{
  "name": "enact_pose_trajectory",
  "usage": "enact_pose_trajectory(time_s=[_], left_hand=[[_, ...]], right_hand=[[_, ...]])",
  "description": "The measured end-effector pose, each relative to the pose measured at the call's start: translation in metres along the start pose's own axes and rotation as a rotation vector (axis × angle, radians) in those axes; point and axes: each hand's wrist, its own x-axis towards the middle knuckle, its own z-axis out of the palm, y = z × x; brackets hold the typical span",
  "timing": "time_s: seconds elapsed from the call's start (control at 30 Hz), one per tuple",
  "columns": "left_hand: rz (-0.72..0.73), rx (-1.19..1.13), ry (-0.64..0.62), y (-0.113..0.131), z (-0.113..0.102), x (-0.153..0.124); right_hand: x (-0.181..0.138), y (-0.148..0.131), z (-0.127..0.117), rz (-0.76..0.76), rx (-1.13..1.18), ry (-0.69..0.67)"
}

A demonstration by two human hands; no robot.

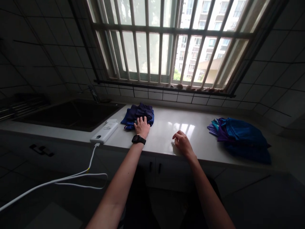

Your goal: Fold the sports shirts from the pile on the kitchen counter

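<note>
My left hand [142, 127], with a black watch on the wrist, lies with spread fingers on the near edge of a folded pile of dark blue and purple clothes [138, 111]. The pile sits on the white countertop [162, 127], to the right of the sink. My right hand [182, 142] is over the counter near its front edge, its fingers loosely bent and no object visible in them. Farther right lies a second heap of clothes [243, 133] in blue, purple and teal, apart from both hands.
A white power bank [105, 132] with a plugged-in white cable [91, 156] lies left of the near pile. The dark sink [71, 113] and its faucet [94, 93] are beyond it. A barred window [166, 41] rises behind the counter, with small lumps [179, 86] along its sill.
</note>
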Motion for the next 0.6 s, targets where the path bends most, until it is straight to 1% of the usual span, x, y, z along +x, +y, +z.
enact_pose_trajectory(time_s=[0.17,0.27,0.4,0.47,0.5,0.53,0.6], left_hand=[[0.004,0.011,0.000,0.000,0.000,0.000],[0.012,0.003,0.003,0.000,0.000,0.000],[0.014,-0.017,0.017,-0.001,0.001,0.001],[0.009,-0.024,0.024,-0.001,0.002,0.003],[0.008,-0.028,0.025,-0.001,0.003,0.004],[0.009,-0.032,0.025,-0.002,0.003,0.004],[0.010,-0.041,0.025,-0.002,0.004,0.006]], right_hand=[[-0.001,0.001,-0.002,-0.001,-0.013,-0.014],[0.001,-0.003,-0.001,0.008,-0.038,-0.019],[0.001,-0.016,-0.004,0.021,-0.077,0.036],[-0.001,-0.017,-0.019,0.016,-0.072,0.098],[-0.003,-0.014,-0.032,0.032,-0.069,0.140],[-0.005,-0.008,-0.049,0.065,-0.077,0.190],[-0.012,0.010,-0.094,0.199,-0.149,0.305]])
